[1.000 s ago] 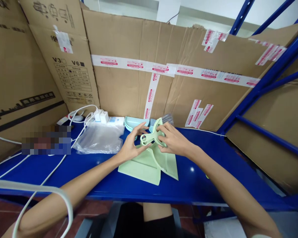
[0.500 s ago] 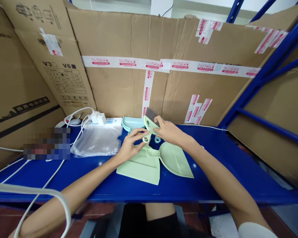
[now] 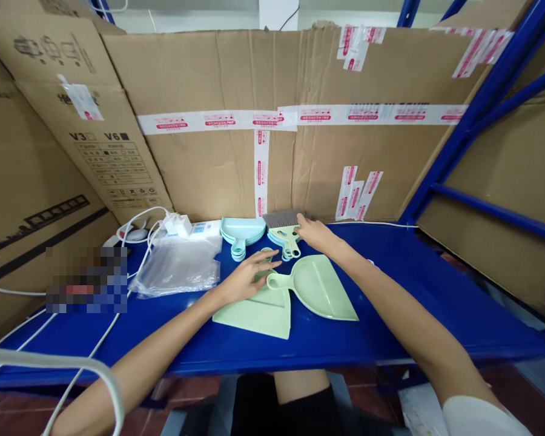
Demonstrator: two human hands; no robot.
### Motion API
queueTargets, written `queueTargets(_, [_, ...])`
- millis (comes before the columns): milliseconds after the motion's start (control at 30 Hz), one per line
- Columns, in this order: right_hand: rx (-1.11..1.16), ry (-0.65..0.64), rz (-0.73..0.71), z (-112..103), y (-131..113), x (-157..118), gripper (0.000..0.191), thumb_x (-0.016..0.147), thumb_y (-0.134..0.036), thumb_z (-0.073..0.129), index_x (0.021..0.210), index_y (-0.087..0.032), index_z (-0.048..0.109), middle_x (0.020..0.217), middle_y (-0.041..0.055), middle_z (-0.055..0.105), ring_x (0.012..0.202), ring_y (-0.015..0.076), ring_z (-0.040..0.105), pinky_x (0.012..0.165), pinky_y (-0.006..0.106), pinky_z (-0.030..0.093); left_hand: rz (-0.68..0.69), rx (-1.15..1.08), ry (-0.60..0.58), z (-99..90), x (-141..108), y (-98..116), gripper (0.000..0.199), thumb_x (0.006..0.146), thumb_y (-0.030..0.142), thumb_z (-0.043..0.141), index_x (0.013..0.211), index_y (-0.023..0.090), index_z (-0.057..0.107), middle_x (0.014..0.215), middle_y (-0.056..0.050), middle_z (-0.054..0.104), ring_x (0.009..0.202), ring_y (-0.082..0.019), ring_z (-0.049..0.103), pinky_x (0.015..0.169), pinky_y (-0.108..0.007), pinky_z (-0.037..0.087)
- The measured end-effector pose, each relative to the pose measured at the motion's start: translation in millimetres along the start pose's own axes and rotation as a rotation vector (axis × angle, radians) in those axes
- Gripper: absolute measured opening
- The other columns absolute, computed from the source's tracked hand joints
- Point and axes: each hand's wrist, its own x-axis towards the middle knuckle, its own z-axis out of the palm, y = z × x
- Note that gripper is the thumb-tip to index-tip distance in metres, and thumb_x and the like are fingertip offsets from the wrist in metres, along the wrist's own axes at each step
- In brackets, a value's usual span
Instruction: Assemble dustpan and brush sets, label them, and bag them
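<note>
Apart, my right hand (image 3: 315, 233) touches the green brush (image 3: 288, 235); my left (image 3: 249, 275), fingers spread, perhaps touches a green dustpan (image 3: 258, 312).

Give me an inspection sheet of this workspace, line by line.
Surface: blue table, no spill seen.
Job's things: two green dustpans; green brush atop blue brushes; stacked blue dustpans.
Clutter: clear plastic bags; blurred patch at left, unreadable.
Hands: left hand over one green dustpan, contact unclear; right hand at the green brush's edge.
Cables: white cables across the table's left side.
Surroundings: taped cardboard, blue frame.
</note>
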Motion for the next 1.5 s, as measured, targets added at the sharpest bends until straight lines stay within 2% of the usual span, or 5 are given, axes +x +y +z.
queueTargets(300, [0.292, -0.006, 0.162, 4.1, -7.9, 8.0, 0.037, 0.096, -0.010, 0.061, 0.131, -0.003, 0.072, 0.145, 0.0276, 0.053, 0.108, 0.0290, 0.076, 0.102, 0.036, 0.055, 0.023, 0.027, 0.012, 2.7, -0.5, 2.7, 0.060, 0.093, -0.001, 0.056, 0.144, 0.025, 0.072, 0.164, -0.014, 0.056, 0.154, -0.033, 0.052, 0.125, -0.061, 0.048])
queueTargets(633, [0.490, 0.013, 0.394, -3.5, -49.3, 0.9, 0.076, 0.101, -0.065, 0.063, 0.139, 0.001, 0.064, 0.150, 0.0373, 0.053, 0.109, 0.0408, 0.078, 0.099, 0.045, 0.057, 0.038, 0.073, 0.004, -0.2, 0.2, 8.6, 0.055, 0.091, -0.002, 0.057, 0.138, 0.022, 0.074, 0.160, -0.016, 0.059, 0.153, -0.035, 0.052, 0.124, -0.061, 0.049])
queueTargets(900, [0.477, 0.090, 0.296, 7.3, -78.5, -4.1, 0.068, 0.100, -0.022, 0.067, 0.163, -0.025, 0.044, 0.168, 0.0294, 0.030, 0.107, 0.0354, 0.080, 0.097, 0.047, 0.060, 0.060, 0.065, 0.101, -0.8, 2.7, 14.0, 0.038, 0.099, 0.005, 0.057, 0.126, 0.022, 0.078, 0.144, -0.015, 0.070, 0.138, -0.032, 0.065, 0.114, -0.056, 0.057])
queueTargets(1233, [0.558, 0.002, 0.260, 7.3, -64.6, 0.1, 0.097, 0.089, -0.026, 0.085, 0.168, -0.002, 0.033, 0.165, 0.0385, 0.035, 0.128, 0.0418, 0.071, 0.108, 0.042, 0.054, -0.003, 0.055, 0.310, -12.7, 5.5, 17.9, 0.029, 0.098, 0.004, 0.057, 0.103, 0.021, 0.079, 0.112, -0.007, 0.080, 0.106, -0.024, 0.076, 0.096, -0.042, 0.063])
queueTargets(1500, [0.508, 0.062, 0.249, 7.1, -59.0, 1.9, 0.074, 0.105, -0.050, 0.065, 0.164, -0.011, 0.045, 0.169, 0.0326, 0.036, 0.118, 0.0379, 0.075, 0.104, 0.046, 0.056, -0.027, 0.075, 0.317, -11.8, 5.0, 14.4, 0.033, 0.097, 0.004, 0.057, 0.105, 0.024, 0.082, 0.113, -0.007, 0.080, 0.106, -0.024, 0.076, 0.094, -0.042, 0.062])
